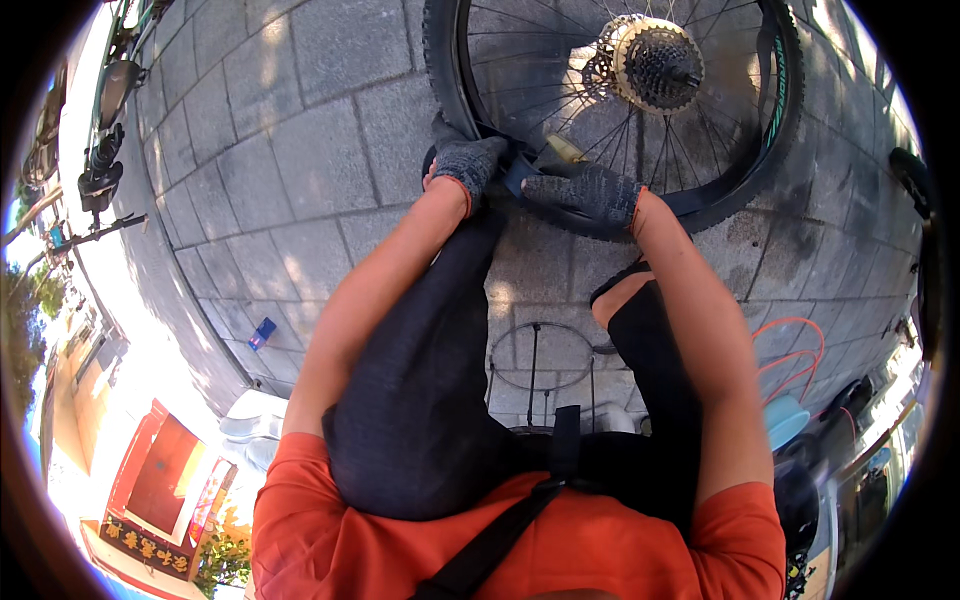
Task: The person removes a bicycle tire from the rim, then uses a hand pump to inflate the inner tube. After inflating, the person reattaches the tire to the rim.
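A bicycle wheel (770, 150) with a knobby black tyre, spokes and a rear cassette (655, 68) lies at the top of the head view. My left hand (468, 160), in a grey knit glove, grips the tyre at its lower left, fingers curled. My right hand (590, 195), gloved alike, is closed on the tyre's lower edge, its thumb beside a dark blue flat band (517, 175) running along the rim. A small yellowish piece (565, 147) sits by the spokes between my hands; I cannot make out what it is.
I sit low over grey paving (270, 170). A metal ring stand (535, 355) is below my legs. An orange hose (818, 335) and teal basin (787, 420) lie at right, a blue packet (262, 333) at left. Parked bikes or scooters (110, 150) line the left.
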Motion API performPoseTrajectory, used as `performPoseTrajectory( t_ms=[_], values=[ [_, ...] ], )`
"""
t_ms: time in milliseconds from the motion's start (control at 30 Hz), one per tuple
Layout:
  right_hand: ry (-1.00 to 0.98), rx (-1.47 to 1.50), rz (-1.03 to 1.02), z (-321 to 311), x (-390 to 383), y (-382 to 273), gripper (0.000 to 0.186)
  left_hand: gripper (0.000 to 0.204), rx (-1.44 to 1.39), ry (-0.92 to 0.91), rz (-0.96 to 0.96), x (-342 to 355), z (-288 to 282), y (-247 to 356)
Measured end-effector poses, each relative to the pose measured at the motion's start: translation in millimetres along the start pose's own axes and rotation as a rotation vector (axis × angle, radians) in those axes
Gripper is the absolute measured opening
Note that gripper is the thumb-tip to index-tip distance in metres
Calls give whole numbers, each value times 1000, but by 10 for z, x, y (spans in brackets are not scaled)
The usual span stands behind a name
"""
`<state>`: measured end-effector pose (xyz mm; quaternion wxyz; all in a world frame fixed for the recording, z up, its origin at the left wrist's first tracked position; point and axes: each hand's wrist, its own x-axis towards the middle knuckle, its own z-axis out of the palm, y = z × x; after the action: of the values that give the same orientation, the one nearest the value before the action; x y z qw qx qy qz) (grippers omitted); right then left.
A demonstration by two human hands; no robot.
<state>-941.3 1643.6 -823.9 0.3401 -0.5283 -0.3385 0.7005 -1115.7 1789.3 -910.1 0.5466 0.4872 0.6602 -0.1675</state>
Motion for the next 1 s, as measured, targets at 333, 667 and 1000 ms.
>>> performPoseTrajectory(
  t_ms=[333, 667, 1000],
  values=[
    [15, -1059, 436, -68, -28, -129, 71, 15, -207, -133, 92, -394, -172, 85],
    [378, -596, 162, 84, 190, 217, 40, 20, -253, -134, 116, -419, -176, 101],
    [93, -943, 175, 216, 515, 58, 36, 59, -96, -78, 175, -426, -174, 177]
  ],
)
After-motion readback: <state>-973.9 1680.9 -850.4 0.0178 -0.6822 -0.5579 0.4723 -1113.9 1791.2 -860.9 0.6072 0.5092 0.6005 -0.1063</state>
